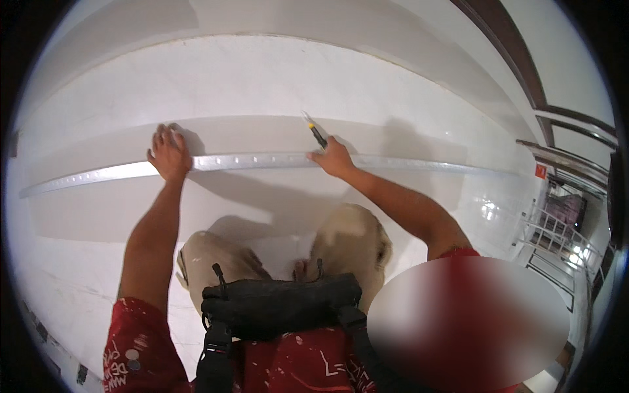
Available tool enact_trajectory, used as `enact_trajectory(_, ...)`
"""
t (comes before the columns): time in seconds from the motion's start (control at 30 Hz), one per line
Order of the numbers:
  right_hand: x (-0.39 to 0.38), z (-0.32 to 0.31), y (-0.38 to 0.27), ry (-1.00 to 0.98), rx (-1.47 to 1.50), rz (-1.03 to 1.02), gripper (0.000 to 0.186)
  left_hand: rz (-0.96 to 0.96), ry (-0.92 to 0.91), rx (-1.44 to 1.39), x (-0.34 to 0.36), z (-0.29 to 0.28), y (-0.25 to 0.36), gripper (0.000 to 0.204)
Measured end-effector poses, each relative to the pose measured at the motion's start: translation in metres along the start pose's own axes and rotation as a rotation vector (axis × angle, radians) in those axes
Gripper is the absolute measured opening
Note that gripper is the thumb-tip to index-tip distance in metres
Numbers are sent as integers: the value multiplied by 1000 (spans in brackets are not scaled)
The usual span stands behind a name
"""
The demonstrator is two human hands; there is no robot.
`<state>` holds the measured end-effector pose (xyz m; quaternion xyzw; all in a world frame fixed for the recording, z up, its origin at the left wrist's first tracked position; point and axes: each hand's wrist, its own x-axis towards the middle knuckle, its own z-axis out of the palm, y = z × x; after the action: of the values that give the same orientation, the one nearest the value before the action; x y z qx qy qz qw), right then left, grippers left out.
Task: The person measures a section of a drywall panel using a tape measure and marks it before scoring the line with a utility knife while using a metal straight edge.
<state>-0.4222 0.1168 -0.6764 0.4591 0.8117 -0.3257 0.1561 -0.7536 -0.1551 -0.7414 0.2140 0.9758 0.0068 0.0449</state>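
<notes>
A long silvery metal strip [262,160] with a row of small holes lies crosswise over a pale grey-beige board [262,134] on the floor. My left hand [170,153] presses on the strip left of the middle, its fingers spread over the far edge onto the board. My right hand [335,157] is closed round a black and yellow utility knife [317,135], its blade out and pointing away from me. That hand rests by the strip, right of the middle. The knife's lower end is hidden in my fingers.
White glossy flooring [216,62] surrounds the board, with a wall [262,16] beyond it. My bent knees [347,239] are just on the near side of the strip. White metal railings [557,226] stand at the far right. A black bag [282,304] hangs at my waist.
</notes>
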Motion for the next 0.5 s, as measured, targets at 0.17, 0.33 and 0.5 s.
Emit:
enact_trajectory(0.17, -2, 5, 3, 14, 87, 7, 80, -4, 42, -51, 2, 12, -5, 48)
enact_trajectory(0.33, -9, 16, 3, 91, 144, 17, 77, 27, 128, 118, -4, 22, 2, 51)
enact_trajectory(0.5, -14, 16, 5, 120, 181, -43, 62, -416, 206, 24, -29, 45, 42, 64)
